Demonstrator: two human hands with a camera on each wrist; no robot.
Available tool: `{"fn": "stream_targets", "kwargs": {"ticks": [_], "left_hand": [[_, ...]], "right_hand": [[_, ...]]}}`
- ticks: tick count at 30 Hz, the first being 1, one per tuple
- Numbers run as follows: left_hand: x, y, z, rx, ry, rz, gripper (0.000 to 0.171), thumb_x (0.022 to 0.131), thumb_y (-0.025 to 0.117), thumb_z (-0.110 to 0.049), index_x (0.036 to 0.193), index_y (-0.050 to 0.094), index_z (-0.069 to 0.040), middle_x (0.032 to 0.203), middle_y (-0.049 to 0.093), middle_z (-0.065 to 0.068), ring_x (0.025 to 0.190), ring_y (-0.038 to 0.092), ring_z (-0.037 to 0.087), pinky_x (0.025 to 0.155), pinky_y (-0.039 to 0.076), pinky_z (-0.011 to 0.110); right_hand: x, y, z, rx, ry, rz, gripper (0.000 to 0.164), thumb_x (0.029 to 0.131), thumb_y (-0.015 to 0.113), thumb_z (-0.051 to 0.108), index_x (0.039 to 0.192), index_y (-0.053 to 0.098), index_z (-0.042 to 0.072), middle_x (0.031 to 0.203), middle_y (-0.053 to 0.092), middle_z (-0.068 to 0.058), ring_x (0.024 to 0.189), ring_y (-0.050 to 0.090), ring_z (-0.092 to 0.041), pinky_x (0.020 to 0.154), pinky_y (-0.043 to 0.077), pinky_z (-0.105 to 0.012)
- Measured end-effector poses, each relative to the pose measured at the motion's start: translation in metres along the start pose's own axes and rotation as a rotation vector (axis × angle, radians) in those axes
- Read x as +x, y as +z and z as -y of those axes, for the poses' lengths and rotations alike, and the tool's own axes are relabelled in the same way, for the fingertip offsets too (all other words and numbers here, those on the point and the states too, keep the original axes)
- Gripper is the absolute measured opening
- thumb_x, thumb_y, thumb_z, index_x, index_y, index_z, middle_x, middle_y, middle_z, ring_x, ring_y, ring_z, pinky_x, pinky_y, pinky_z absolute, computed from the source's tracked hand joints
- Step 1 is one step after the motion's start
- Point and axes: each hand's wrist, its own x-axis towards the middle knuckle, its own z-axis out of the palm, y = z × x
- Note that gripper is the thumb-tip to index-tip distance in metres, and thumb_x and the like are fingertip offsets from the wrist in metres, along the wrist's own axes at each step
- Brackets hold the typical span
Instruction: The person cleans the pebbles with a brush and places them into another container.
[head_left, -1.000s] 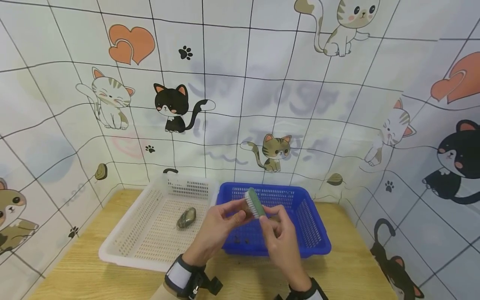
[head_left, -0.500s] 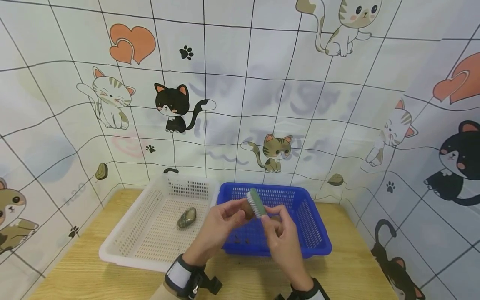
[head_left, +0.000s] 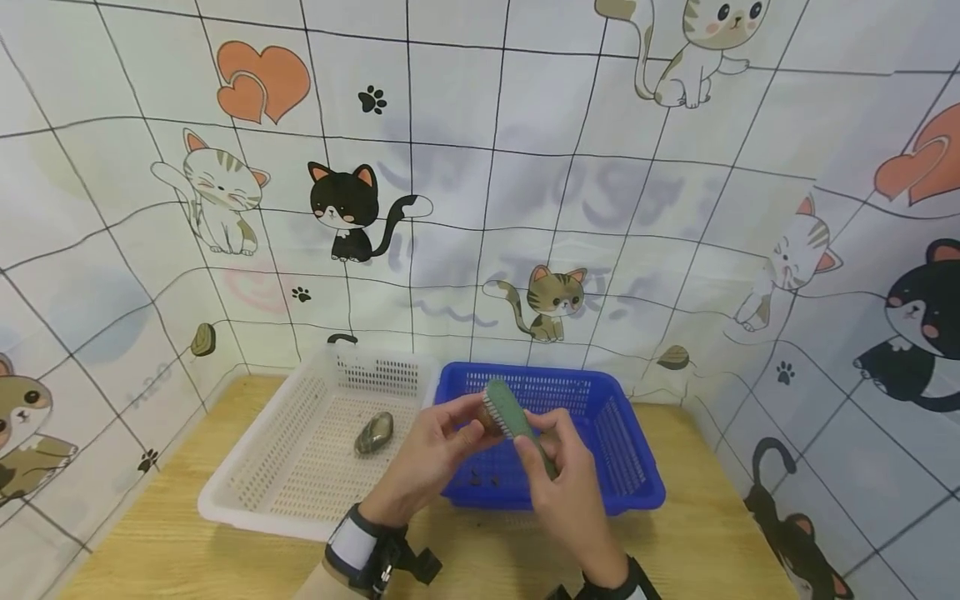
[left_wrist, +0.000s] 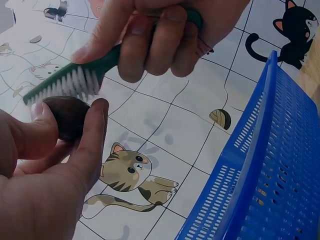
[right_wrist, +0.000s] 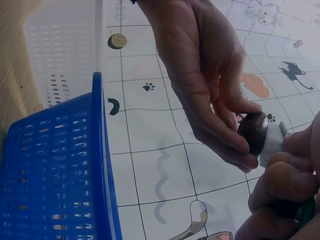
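Note:
Over the blue basket, my left hand (head_left: 431,450) pinches a smooth dark brown stone (left_wrist: 69,116) between thumb and fingers. My right hand (head_left: 570,483) grips a green brush (head_left: 512,410) by its handle, fingers curled round it and thumb along its back. White bristles (left_wrist: 70,85) meet the upper side of the stone in the left wrist view. From the head view, the brush head hides much of the stone. The right wrist view has the bristles pressed to the stone (right_wrist: 254,132) at the left hand's fingertips.
A white basket (head_left: 315,475) stands at left with a grey-green striped stone (head_left: 374,434) lying in it. The blue basket (head_left: 637,467) adjoins it at right, with small dark spots on its floor. Both rest on a wooden table (head_left: 697,500) before a cat-patterned wall covering.
The brush has shifted left and turned, so more of its handle shows past my right thumb. Its head now covers more of the stone. My left hand has barely moved.

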Motion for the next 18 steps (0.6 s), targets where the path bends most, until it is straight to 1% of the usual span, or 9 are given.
{"fn": "stream_targets", "kwargs": {"ticks": [3,6,8,10,12,15,18], "left_hand": [[-0.0006,-0.0018,-0.0016,-0.033,0.016,0.005,0.049,0.110,0.058,-0.017,0.156,0.052,-0.004,0.149,0.063,0.018,0.134,0.067,0.024,0.116,0.053,0.040],[-0.0025,-0.0032,-0.0037,-0.069,0.005,-0.018,0.050,0.110,0.057,-0.017,0.158,0.050,-0.004,0.157,0.056,0.019,0.139,0.064,0.025,0.117,0.052,0.039],[-0.0038,-0.0037,-0.0046,-0.080,-0.013,-0.047,0.049,0.110,0.057,-0.018,0.158,0.050,-0.006,0.157,0.055,0.019,0.140,0.062,0.025,0.118,0.051,0.038],[-0.0050,-0.0040,-0.0047,-0.067,-0.033,-0.075,0.049,0.111,0.057,-0.019,0.158,0.050,-0.007,0.157,0.056,0.017,0.140,0.063,0.024,0.118,0.051,0.036],[-0.0050,-0.0041,-0.0045,-0.042,-0.051,-0.077,0.048,0.111,0.057,-0.020,0.157,0.051,-0.008,0.155,0.059,0.015,0.139,0.064,0.022,0.118,0.051,0.035],[-0.0026,-0.0038,-0.0049,-0.009,-0.048,-0.032,0.047,0.111,0.056,-0.019,0.157,0.052,-0.007,0.151,0.062,0.015,0.138,0.064,0.022,0.119,0.051,0.036],[-0.0037,-0.0012,-0.0021,-0.031,-0.035,0.013,0.048,0.110,0.057,-0.017,0.156,0.052,-0.006,0.150,0.062,0.017,0.138,0.064,0.024,0.119,0.051,0.038]], "right_hand": [[0.0017,-0.0018,0.0005,0.008,0.060,-0.036,0.018,0.110,0.062,0.019,0.126,0.058,0.012,0.057,0.049,0.007,0.040,0.029,0.005,0.035,0.025,-0.020],[0.0006,-0.0024,-0.0001,0.021,0.089,-0.032,0.018,0.110,0.063,0.020,0.126,0.058,0.012,0.057,0.047,0.008,0.040,0.027,0.005,0.034,0.023,-0.020],[-0.0005,-0.0008,-0.0004,0.024,0.074,-0.003,0.017,0.110,0.062,0.018,0.125,0.056,0.012,0.058,0.047,0.008,0.041,0.028,0.006,0.035,0.025,-0.020],[-0.0010,0.0017,-0.0007,0.017,0.030,0.028,0.016,0.110,0.062,0.015,0.124,0.055,0.010,0.058,0.046,0.008,0.043,0.029,0.007,0.036,0.028,-0.020],[-0.0002,0.0040,-0.0007,0.008,-0.016,0.047,0.015,0.110,0.061,0.012,0.123,0.055,0.010,0.058,0.046,0.007,0.044,0.030,0.008,0.037,0.031,-0.020],[0.0037,0.0047,-0.0009,-0.026,-0.059,0.028,0.015,0.109,0.062,0.011,0.123,0.056,0.011,0.058,0.046,0.006,0.045,0.030,0.007,0.039,0.033,-0.021],[0.0014,0.0017,-0.0016,-0.028,-0.017,0.002,0.016,0.110,0.061,0.014,0.125,0.057,0.011,0.058,0.047,0.006,0.043,0.031,0.005,0.038,0.031,-0.021]]}}
